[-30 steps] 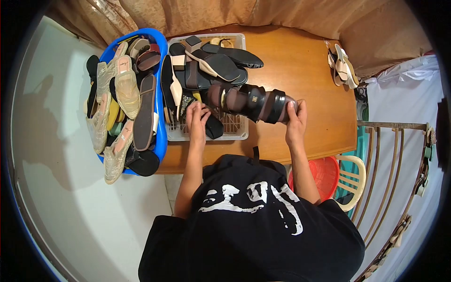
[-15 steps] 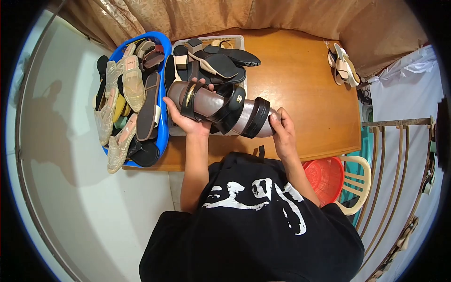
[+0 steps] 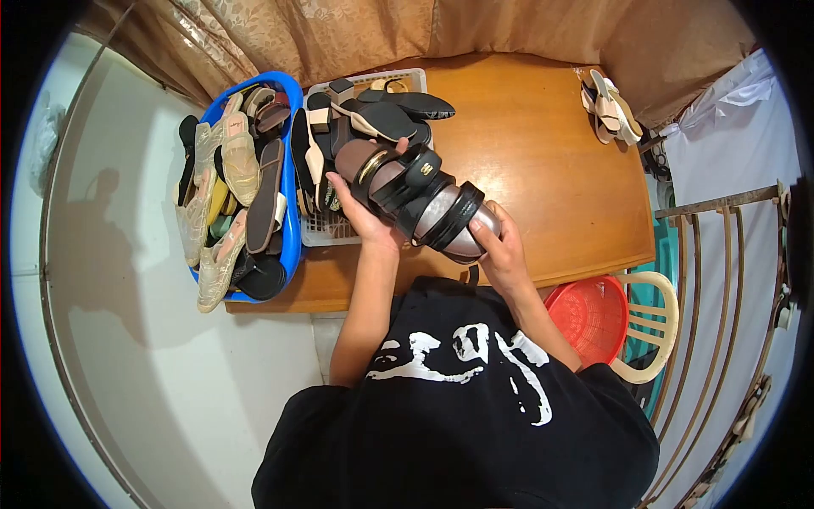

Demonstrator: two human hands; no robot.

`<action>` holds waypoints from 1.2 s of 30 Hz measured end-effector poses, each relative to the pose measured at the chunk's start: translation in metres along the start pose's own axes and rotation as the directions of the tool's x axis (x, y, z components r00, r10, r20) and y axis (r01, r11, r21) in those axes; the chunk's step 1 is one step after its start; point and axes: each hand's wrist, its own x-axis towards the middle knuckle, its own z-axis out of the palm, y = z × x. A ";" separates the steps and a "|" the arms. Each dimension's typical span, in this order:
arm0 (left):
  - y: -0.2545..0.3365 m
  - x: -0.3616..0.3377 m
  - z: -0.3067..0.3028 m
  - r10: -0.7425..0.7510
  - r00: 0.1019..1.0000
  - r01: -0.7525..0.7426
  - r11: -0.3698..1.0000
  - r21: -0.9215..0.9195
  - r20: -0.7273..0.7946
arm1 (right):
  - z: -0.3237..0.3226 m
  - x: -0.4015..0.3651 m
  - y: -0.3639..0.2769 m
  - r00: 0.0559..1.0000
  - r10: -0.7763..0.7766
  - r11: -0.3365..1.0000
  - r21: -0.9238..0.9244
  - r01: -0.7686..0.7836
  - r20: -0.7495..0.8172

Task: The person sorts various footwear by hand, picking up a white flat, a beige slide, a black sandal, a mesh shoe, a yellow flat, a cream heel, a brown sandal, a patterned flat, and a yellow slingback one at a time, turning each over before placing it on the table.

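Over the table's front part, I hold black-strapped sandals (image 3: 437,212) with shiny brown insoles, overlapping each other. One strap carries a gold band, another a small gold emblem. My left hand (image 3: 370,222) is closed around the left sandal from below, its fingertips showing past the far edge. My right hand (image 3: 502,248) grips the right sandal's end, thumb on top of the insole. Where the sandals overlap, the straps hide how they sit together. Just behind them, a light grey plastic basket (image 3: 326,233) holds several black and beige heeled shoes (image 3: 380,123).
A blue basket (image 3: 292,204) full of beige, brown and black shoes stands left on the wooden table (image 3: 543,170). Pale sandals (image 3: 610,106) lie at its far right corner. Beside the front right edge are a red basket (image 3: 589,318), a cream chair (image 3: 657,327) and a rack (image 3: 716,280).
The two sandals have come closer together, overlapping more. My right hand has moved slightly left and down, and my left hand slightly right. The view has shifted a little.
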 end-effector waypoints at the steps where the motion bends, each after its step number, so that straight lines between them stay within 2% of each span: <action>1: -0.004 -0.001 0.003 0.003 1.000 -0.005 0.999 0.052 0.024 | 0.006 -0.004 -0.004 1.000 -0.027 0.998 0.059 0.027 -0.002; 2: -0.013 0.001 0.000 0.011 0.999 -0.015 0.997 0.074 0.050 | 0.005 -0.010 -0.003 1.000 -0.010 0.996 0.089 0.009 0.018; 3: -0.023 -0.001 0.007 -0.029 1.000 0.028 0.995 0.092 0.005 | 0.007 -0.012 -0.002 1.000 -0.019 0.992 0.122 0.017 0.012; 5: -0.025 -0.006 0.020 -0.055 0.998 0.048 0.955 0.291 0.017 | 0.014 -0.011 0.001 0.999 -0.041 0.982 0.184 0.040 0.001; 6: -0.026 -0.003 0.020 -0.088 0.995 0.074 0.967 0.243 0.048 | 0.010 -0.009 0.000 0.996 -0.090 0.988 0.127 0.089 0.004; 7: -0.027 -0.002 0.022 -0.096 0.992 0.071 0.959 0.276 0.080 | 0.008 -0.006 -0.004 0.973 -0.232 0.971 -0.053 0.232 0.015; 9: -0.030 -0.001 0.026 -0.119 0.982 0.064 0.938 0.341 0.144 | 0.004 0.000 -0.012 0.869 -0.485 0.783 -0.393 0.483 0.101; 12: -0.037 0.003 0.020 -0.017 0.967 -0.072 0.938 0.338 0.254 | 0.018 -0.009 -0.027 0.892 -0.452 0.836 -0.357 0.416 -0.018; 13: -0.036 0.001 0.036 0.020 0.957 -0.125 0.929 0.349 0.290 | 0.020 -0.010 -0.030 0.898 -0.438 0.850 -0.347 0.396 -0.049; 14: -0.038 -0.006 0.055 0.145 0.960 -0.222 0.913 0.341 0.238 | 0.019 -0.012 -0.030 0.902 -0.429 0.848 -0.367 0.382 -0.052; 18: -0.032 -0.001 0.053 0.101 0.967 -0.178 0.925 0.335 0.235 | 0.017 -0.014 -0.030 0.903 -0.429 0.809 -0.458 0.368 -0.033; 22: -0.029 -0.003 0.046 0.162 0.947 -0.265 0.881 0.392 0.277 | 0.013 -0.011 -0.023 0.867 -0.493 0.705 -0.554 0.443 0.066; 25: -0.025 0.000 0.004 0.028 0.970 -0.098 0.954 0.284 0.242 | 0.027 -0.013 -0.033 0.767 -0.608 0.537 -0.605 0.588 0.206; 26: -0.025 0.002 -0.007 -0.029 0.950 -0.050 0.969 0.242 0.312 | 0.028 -0.014 -0.025 0.773 -0.591 0.555 -0.580 0.597 0.230; 27: -0.022 0.000 -0.008 -0.078 0.930 0.027 0.989 0.145 0.358 | 0.032 -0.015 -0.024 0.734 -0.616 0.481 -0.600 0.639 0.288; 29: -0.026 0.011 -0.029 -0.165 0.824 0.256 0.962 -0.097 0.541 | 0.040 -0.015 -0.024 0.645 -0.650 0.323 -0.623 0.712 0.401; 32: -0.025 0.005 0.008 -0.076 0.882 0.159 0.977 -0.142 0.464 | 0.050 -0.016 -0.033 0.681 -0.601 0.291 -0.679 0.674 0.419; 35: -0.004 0.011 0.023 -0.080 0.868 0.058 0.997 0.060 0.489 | 0.057 -0.017 -0.052 0.680 -0.543 0.185 -0.719 0.670 0.493; 36: 0.004 0.008 0.029 -0.116 0.917 0.080 0.991 0.111 0.381 | 0.059 -0.017 -0.058 0.673 -0.519 0.137 -0.727 0.673 0.526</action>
